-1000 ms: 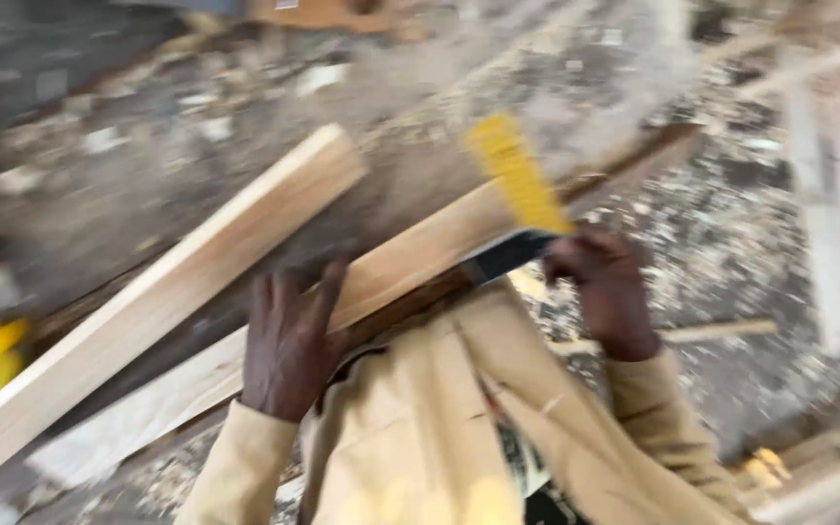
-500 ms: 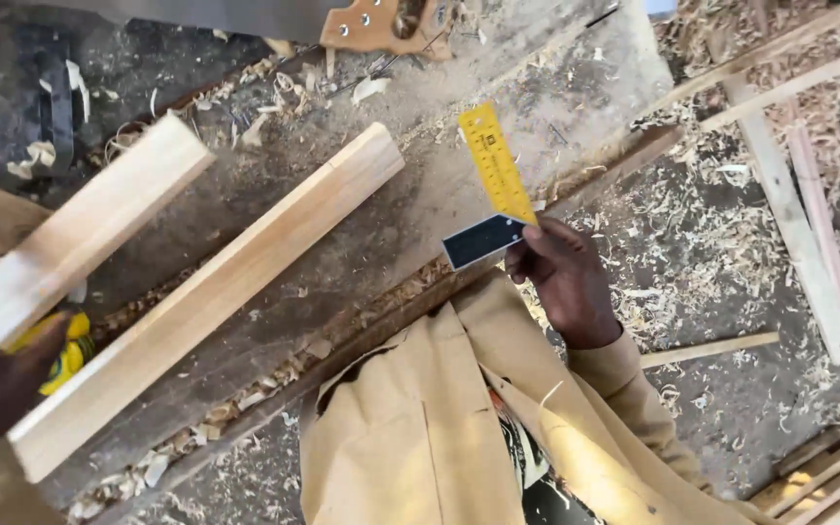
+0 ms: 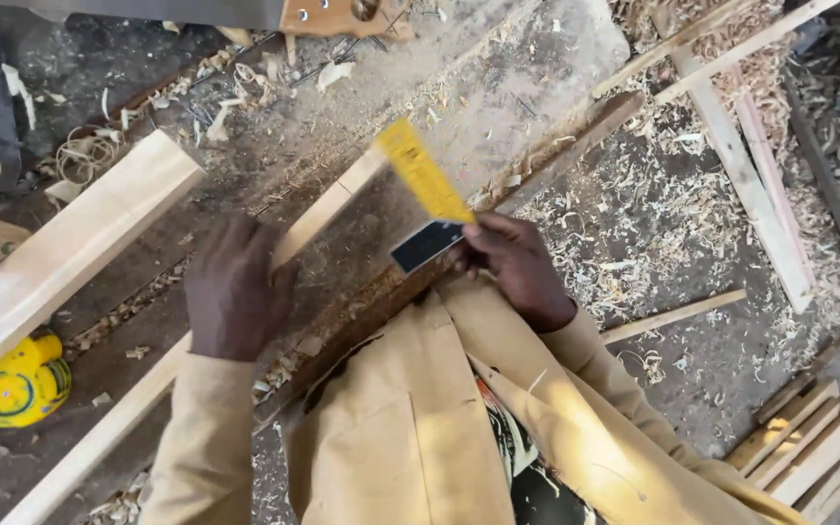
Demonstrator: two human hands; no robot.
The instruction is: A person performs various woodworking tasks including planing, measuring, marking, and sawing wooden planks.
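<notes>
My left hand (image 3: 235, 292) rests palm-down on a long pale wooden plank (image 3: 328, 204) that lies diagonally across a dusty workbench (image 3: 498, 87), gripping its edge. My right hand (image 3: 517, 264) holds a try square (image 3: 425, 199) by its dark stock, and the yellow blade points up and to the left above the bench. The square hangs just to the right of the plank. Both sleeves are tan.
A second, thicker plank (image 3: 70, 248) lies at the left. A yellow tape measure (image 3: 17, 384) sits at the lower left. Wood shavings (image 3: 653, 204) and thin offcuts (image 3: 741, 175) cover the floor at the right, with stacked strips (image 3: 814, 442) at the bottom right.
My left hand has come back from the far left onto the thin plank, which has turned onto its narrow side. The thicker plank now lies further left. The square has tilted and shifted a little left.
</notes>
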